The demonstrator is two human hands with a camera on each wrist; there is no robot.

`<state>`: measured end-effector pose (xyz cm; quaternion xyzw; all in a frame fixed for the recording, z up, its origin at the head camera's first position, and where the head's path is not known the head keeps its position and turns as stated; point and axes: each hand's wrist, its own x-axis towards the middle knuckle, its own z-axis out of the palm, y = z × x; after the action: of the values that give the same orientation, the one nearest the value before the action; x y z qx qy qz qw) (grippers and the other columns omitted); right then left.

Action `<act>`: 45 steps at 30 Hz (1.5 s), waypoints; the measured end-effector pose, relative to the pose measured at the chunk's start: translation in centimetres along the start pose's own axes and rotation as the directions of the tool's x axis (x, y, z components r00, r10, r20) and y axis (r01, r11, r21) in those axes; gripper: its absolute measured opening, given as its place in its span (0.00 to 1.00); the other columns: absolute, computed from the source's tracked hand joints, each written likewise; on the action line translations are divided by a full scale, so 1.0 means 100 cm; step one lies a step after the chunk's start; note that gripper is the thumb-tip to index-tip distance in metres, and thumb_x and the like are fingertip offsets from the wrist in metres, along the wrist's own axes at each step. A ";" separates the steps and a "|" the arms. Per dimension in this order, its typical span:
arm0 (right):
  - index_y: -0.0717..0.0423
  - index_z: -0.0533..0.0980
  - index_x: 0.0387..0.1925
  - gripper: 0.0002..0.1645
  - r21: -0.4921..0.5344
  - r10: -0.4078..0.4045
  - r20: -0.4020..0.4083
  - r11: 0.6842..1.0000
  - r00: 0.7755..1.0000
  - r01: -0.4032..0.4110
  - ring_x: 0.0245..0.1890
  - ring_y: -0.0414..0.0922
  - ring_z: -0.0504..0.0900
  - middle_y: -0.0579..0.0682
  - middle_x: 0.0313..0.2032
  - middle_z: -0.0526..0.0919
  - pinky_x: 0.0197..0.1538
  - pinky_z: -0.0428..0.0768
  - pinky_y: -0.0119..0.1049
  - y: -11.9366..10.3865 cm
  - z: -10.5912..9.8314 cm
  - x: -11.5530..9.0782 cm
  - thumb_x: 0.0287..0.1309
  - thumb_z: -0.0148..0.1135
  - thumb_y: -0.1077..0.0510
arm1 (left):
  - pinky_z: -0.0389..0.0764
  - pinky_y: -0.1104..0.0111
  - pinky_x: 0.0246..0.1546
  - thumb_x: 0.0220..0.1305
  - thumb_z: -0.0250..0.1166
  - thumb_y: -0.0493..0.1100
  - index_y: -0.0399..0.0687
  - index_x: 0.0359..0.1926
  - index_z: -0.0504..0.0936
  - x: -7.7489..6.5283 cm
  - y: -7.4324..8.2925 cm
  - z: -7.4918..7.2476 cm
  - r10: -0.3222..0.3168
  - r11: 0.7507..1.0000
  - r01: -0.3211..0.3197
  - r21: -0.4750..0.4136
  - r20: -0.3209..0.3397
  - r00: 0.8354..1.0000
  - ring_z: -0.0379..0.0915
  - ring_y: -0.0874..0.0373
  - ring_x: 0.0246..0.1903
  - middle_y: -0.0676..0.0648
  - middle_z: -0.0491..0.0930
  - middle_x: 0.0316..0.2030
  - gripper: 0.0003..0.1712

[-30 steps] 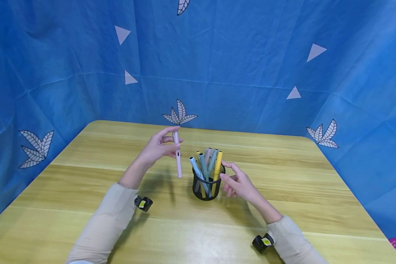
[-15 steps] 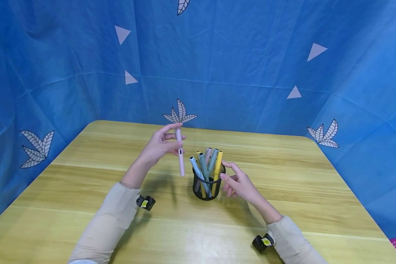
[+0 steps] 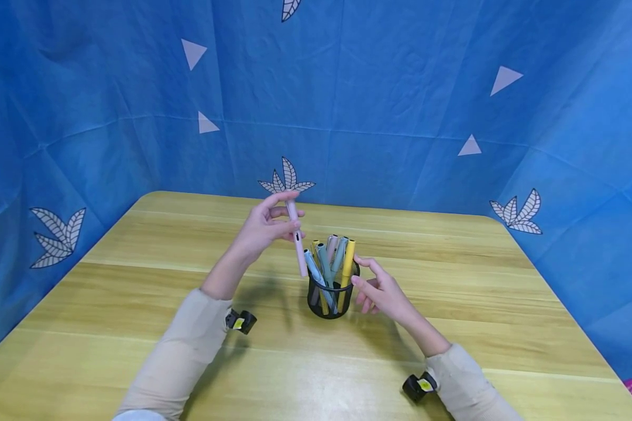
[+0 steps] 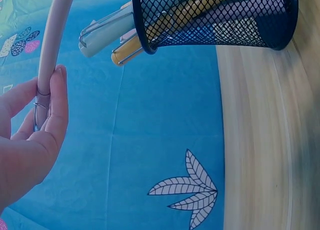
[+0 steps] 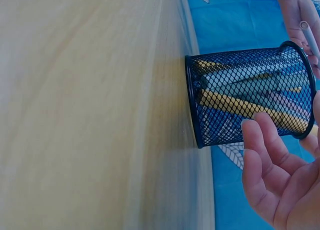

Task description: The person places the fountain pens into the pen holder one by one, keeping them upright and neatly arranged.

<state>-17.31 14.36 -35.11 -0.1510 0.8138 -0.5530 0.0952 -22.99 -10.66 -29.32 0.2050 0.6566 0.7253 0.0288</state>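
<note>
My left hand pinches a lilac pen by its clip end, between thumb and fingers. The pen tilts with its plain end down, close to the left rim of a black mesh pen holder. Standing in the holder are several pens, among them a light blue pen, a green pen and a yellow pen. At the holder's right side my right hand holds the rim with thumb and index finger. Its other fingers curl loosely beside the mesh in the right wrist view.
The holder stands upright on a wood-grain table. Behind the table hangs a blue curtain with white leaf and triangle prints. A small black camera sits on the left wrist, and a similar camera on the right.
My left hand has moved right with the lilac pen, bringing its lower end to the holder's left rim. The right hand and the holder stay where they were.
</note>
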 end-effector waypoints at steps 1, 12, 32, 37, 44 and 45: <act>0.58 0.54 0.64 0.30 0.000 -0.001 0.000 1.000 1.000 0.001 0.19 0.60 0.75 0.62 0.21 0.76 0.22 0.76 0.48 0.000 0.000 0.000 0.64 0.48 0.56 | 0.79 0.59 0.33 0.57 0.56 0.25 0.43 0.61 0.63 0.000 0.000 0.001 0.001 1.000 -0.001 0.007 -0.003 1.000 0.78 0.49 0.28 0.35 0.72 0.45 0.31; 0.58 0.54 0.64 0.29 0.000 -0.003 -0.001 1.000 1.000 0.003 0.20 0.62 0.75 0.64 0.21 0.76 0.22 0.76 0.49 -0.001 0.000 -0.001 0.64 0.48 0.57 | 0.79 0.57 0.31 0.56 0.58 0.26 0.42 0.60 0.65 0.006 -0.002 0.010 0.032 0.999 -0.033 0.037 0.021 0.999 0.78 0.43 0.31 0.35 0.73 0.44 0.29; 0.57 0.54 0.64 0.29 -0.007 0.006 -0.002 1.000 1.000 -0.006 0.19 0.61 0.76 0.65 0.22 0.76 0.25 0.75 0.55 0.000 -0.001 0.000 0.65 0.47 0.57 | 0.80 0.59 0.32 0.60 0.55 0.30 0.45 0.60 0.66 0.017 -0.010 0.038 0.059 0.990 -0.062 0.127 0.031 0.998 0.78 0.44 0.34 0.37 0.73 0.46 0.26; 0.57 0.53 0.65 0.29 0.002 0.003 0.005 1.000 1.000 -0.003 0.19 0.59 0.76 0.62 0.21 0.76 0.24 0.76 0.54 0.009 -0.001 0.004 0.65 0.47 0.56 | 0.80 0.60 0.31 0.60 0.56 0.29 0.47 0.60 0.66 0.017 -0.013 0.043 0.070 0.987 -0.074 0.144 0.032 0.997 0.78 0.43 0.34 0.37 0.74 0.45 0.27; 0.50 0.54 0.65 0.31 -0.015 0.001 0.001 1.000 1.000 -0.001 0.17 0.52 0.76 0.57 0.20 0.77 0.22 0.76 0.49 0.029 -0.002 0.013 0.63 0.48 0.50 | 0.80 0.61 0.32 0.59 0.55 0.27 0.46 0.64 0.61 0.014 -0.012 0.047 0.097 0.988 -0.102 0.119 0.047 0.994 0.76 0.39 0.35 0.34 0.72 0.47 0.32; 0.49 0.54 0.65 0.31 -0.017 -0.001 0.000 1.000 1.000 0.001 0.17 0.51 0.76 0.58 0.20 0.77 0.22 0.76 0.48 0.030 -0.002 0.013 0.63 0.48 0.50 | 0.80 0.61 0.33 0.59 0.54 0.27 0.46 0.64 0.60 0.013 -0.009 0.049 0.101 0.987 -0.106 0.122 0.047 0.994 0.76 0.39 0.35 0.34 0.72 0.48 0.32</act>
<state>-19.05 15.10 -37.79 -0.1520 0.8183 -0.5463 0.0938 -22.72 -5.57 -29.60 0.2549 0.6881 0.6793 -0.0086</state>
